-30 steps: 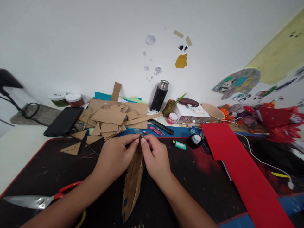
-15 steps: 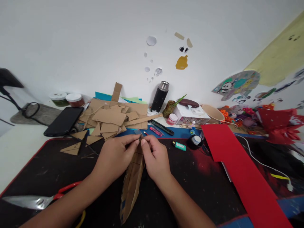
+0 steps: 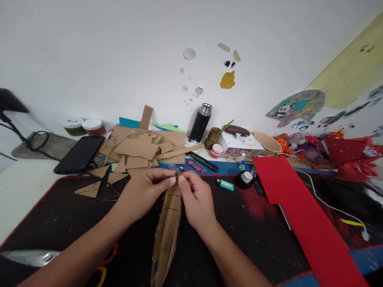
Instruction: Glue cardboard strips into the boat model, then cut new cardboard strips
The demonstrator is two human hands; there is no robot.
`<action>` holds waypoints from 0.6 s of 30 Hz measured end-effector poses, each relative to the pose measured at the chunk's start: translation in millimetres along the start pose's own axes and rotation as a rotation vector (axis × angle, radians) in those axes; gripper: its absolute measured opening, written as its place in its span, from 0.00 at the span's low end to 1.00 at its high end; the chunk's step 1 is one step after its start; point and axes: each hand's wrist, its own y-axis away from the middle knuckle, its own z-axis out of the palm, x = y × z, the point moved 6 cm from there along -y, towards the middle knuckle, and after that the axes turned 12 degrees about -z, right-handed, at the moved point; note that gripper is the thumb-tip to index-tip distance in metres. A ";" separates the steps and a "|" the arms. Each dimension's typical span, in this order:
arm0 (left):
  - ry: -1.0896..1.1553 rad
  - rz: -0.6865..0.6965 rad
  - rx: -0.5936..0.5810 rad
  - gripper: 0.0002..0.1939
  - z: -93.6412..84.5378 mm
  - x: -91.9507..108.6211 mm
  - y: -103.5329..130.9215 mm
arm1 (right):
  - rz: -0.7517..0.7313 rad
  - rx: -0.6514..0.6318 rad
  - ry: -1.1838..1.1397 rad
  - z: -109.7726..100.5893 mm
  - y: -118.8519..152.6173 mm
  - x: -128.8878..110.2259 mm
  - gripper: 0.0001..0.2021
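Note:
A long, narrow cardboard piece folded into a boat-like shape [image 3: 168, 227] stands lengthwise before me, its near end low in the view. At its far pointed tip, my left hand [image 3: 149, 191] pinches the left side between thumb and forefinger. My right hand [image 3: 196, 195] grips the same tip from the right, thumb on top. The fingertips nearly meet there, and they partly hide the tip. Beneath my left forearm lie scissors [image 3: 32, 257] with red and yellow handles, partly covered.
Cardboard scraps [image 3: 137, 147] are heaped at the back left beside a black phone [image 3: 79, 154]. Behind my hands lie a utility knife [image 3: 203, 160] and a green lighter [image 3: 225, 184]. A black flask [image 3: 201, 122] stands by the wall. Red card [image 3: 305, 215] covers the right side.
My left hand has shifted slightly left and its thumb has lifted away a little, showing more of the cardboard's inside. The left forearm now covers more of the scissors.

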 end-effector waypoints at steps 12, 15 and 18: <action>0.032 0.001 -0.003 0.18 -0.4 -0.1 2.3 | 0.004 0.011 -0.036 -0.7 0.7 -2.7 0.13; 0.037 -0.001 0.004 0.18 -0.2 -0.5 2.0 | 0.010 0.011 -0.052 -0.9 0.1 -2.1 0.13; 0.044 -0.020 0.021 0.19 -0.6 -1.8 1.4 | 0.016 0.016 -0.042 -1.9 -0.4 -2.1 0.13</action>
